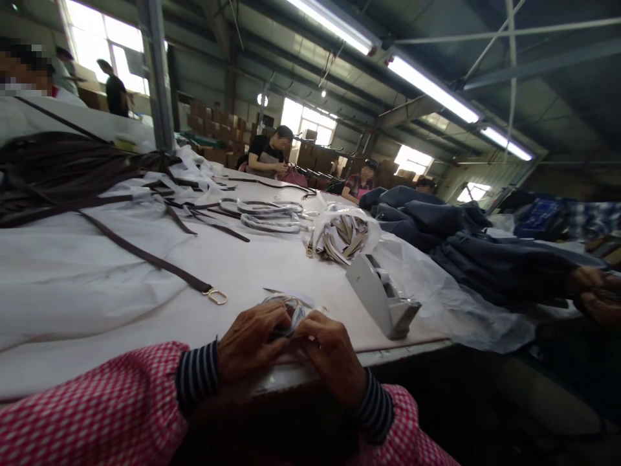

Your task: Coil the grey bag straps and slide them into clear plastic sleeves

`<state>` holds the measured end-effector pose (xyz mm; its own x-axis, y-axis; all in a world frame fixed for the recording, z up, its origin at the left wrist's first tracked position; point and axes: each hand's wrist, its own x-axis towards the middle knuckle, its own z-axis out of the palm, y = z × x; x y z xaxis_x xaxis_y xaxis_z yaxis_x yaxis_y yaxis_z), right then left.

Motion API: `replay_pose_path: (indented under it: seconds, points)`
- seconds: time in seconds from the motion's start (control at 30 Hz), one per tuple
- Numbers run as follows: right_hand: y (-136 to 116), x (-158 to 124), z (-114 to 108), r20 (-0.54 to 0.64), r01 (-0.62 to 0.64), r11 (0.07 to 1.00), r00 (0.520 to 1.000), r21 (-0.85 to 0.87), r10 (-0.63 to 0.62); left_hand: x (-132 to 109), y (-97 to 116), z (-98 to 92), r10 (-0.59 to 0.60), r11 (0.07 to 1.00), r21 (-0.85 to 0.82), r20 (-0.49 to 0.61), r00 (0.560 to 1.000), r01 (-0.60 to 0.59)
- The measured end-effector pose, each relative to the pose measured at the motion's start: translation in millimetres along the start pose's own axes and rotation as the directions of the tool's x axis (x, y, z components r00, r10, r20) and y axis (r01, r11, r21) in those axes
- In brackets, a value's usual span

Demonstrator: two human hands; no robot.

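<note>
At the table's front edge, my left hand (255,336) curls its fingers over a small coiled bundle in clear plastic wrap (297,316). From the other side, my right hand (332,349) pinches the wrap's near end with thumb and forefinger. Both hands partly cover the bundle, so its contents cannot be fully made out. A thin pale pointed strip (294,295) lies just behind it. To the right of my right hand stands a grey tape dispenser (373,298). A dark brown strap (145,252) with a gold oval ring (216,296) lies left of my left hand.
Several dark straps (63,168) are heaped at the left. Plastic-wrapped loops (272,217) and a bag of cut strips (344,234) lie farther back. Dark blue fabric (485,252) covers the right side, where another person's hands (599,294) work. Seated people (269,152) are beyond the table.
</note>
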<state>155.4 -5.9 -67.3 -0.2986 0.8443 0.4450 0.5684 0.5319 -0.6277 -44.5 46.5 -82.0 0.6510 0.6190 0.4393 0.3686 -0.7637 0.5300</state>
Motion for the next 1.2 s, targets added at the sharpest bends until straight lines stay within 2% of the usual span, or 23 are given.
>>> replay_pose_path:
  seconds: [0.13,0.23,0.33,0.43,0.5,0.57,0.63,0.7,0.73,0.83,0.9,0.97,1.03,1.13,1.2]
  points:
    - [3.2,15.8,-9.1,0.036,-0.109,0.991,0.994,0.076,0.106,-1.2,4.5,-1.8,-0.021,0.995,-0.093,0.004,1.000,0.022]
    - [3.9,27.1,-14.9,0.121,-0.176,0.979,0.979,0.103,0.163,-1.7,7.5,-2.1,-0.024,0.988,-0.152,0.013,1.000,0.025]
    - [3.3,39.4,-20.9,0.253,-0.178,0.973,0.958,0.144,0.138,-1.8,7.2,-1.6,-0.041,0.984,-0.171,0.002,0.999,0.041]
    - [4.9,50.1,-23.8,0.390,-0.188,0.960,0.916,0.207,0.095,-1.5,5.7,-2.1,-0.058,0.983,-0.178,-0.012,0.998,0.054]
    - [6.9,54.3,-23.0,0.432,-0.197,0.954,0.898,0.228,0.082,-1.1,4.5,-3.4,-0.082,0.978,-0.193,-0.012,0.997,0.078]
    - [8.3,55.6,-20.4,0.422,-0.182,0.960,0.903,0.212,0.078,-0.6,3.3,-5.2,-0.096,0.989,-0.116,-0.020,0.995,0.093]
    - [8.2,54.7,-17.4,0.383,-0.153,0.974,0.920,0.170,0.077,0.2,2.1,-6.9,-0.081,0.994,0.072,-0.022,0.996,0.082]
    - [5.9,53.4,-15.7,0.348,-0.123,0.986,0.934,0.116,0.076,1.1,0.9,-8.2,-0.065,0.971,0.231,0.017,0.998,0.059]
    - [3.9,53.3,-15.7,0.338,-0.109,0.991,0.938,0.084,0.074,1.6,0.2,-8.6,-0.062,0.965,0.259,0.045,0.997,0.049]
    - [-6.1,58.2,-19.4,0.373,-0.034,0.997,0.926,-0.063,0.055,2.6,-1.5,-9.9,-0.058,0.975,0.221,0.102,0.993,0.035]
    - [-14.5,65.3,-23.0,0.455,0.058,0.974,0.889,-0.219,0.049,2.7,-2.7,-10.2,-0.053,0.979,0.200,0.108,0.993,0.031]
    - [-21.7,72.1,-25.0,0.542,0.187,0.908,0.839,-0.375,0.051,2.2,-4.1,-9.6,-0.051,0.981,0.190,0.100,0.994,0.031]
    - [-25.4,74.0,-24.2,0.597,0.327,0.825,0.802,-0.461,0.016,1.3,-6.2,-7.7,-0.044,0.985,0.170,0.098,0.994,0.027]
    - [-23.5,63.1,-18.1,0.581,0.488,0.712,0.803,-0.506,-0.137,0.7,-9.5,-4.6,-0.022,0.985,0.175,0.104,0.994,0.003]
    - [-19.3,48.7,-12.4,0.528,0.542,0.633,0.816,-0.553,-0.237,1.6,-10.6,-4.0,-0.018,0.978,0.207,0.111,0.994,-0.006]
